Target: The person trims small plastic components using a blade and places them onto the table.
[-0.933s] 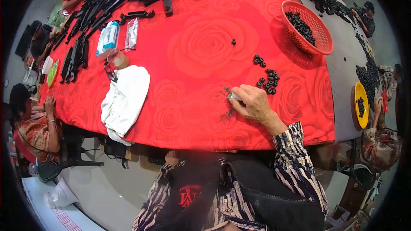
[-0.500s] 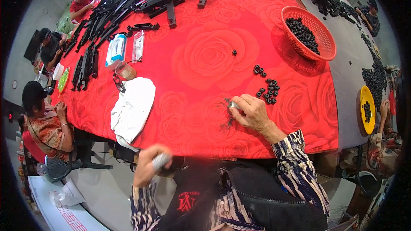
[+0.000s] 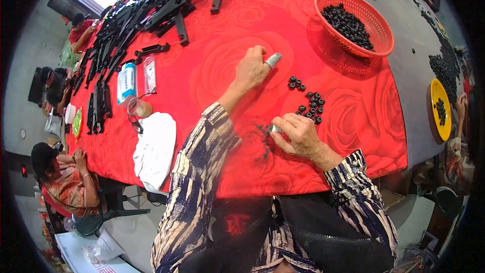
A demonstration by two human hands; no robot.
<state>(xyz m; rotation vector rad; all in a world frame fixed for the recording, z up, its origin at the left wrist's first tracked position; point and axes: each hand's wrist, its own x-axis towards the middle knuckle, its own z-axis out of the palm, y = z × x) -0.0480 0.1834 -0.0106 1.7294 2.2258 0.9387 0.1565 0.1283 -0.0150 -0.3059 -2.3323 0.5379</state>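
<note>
My left hand (image 3: 252, 68) is stretched out over the middle of the red tablecloth (image 3: 207, 172). Its grey-wrapped thumb stands apart from the bent fingers, and I see nothing held between them. No lone black bead-like part shows on the cloth there; the hand may cover it. Near the front edge my right hand (image 3: 299, 135) rests closed in a pinch, a grey-wrapped fingertip at its front. Whatever it holds is hidden. Dark shavings (image 3: 263, 141) lie beside its fingertips. Just beyond it sits a loose group of small black ring-shaped parts (image 3: 314, 102), with several more (image 3: 296, 83) farther off.
A red plastic basket (image 3: 386, 35) of black parts stands at the far right. At left lie a white cloth (image 3: 156, 146), a cup (image 3: 144, 108), a blue-and-white packet (image 3: 126, 83) and heaped black bars (image 3: 161, 15). A yellow plate (image 3: 438, 91) is on the grey table; other people sit around.
My left hand has swung from beside my lap forward over the tablecloth, to where a lone black part lay. The right hand stays in about the same place. The view has tilted slightly.
</note>
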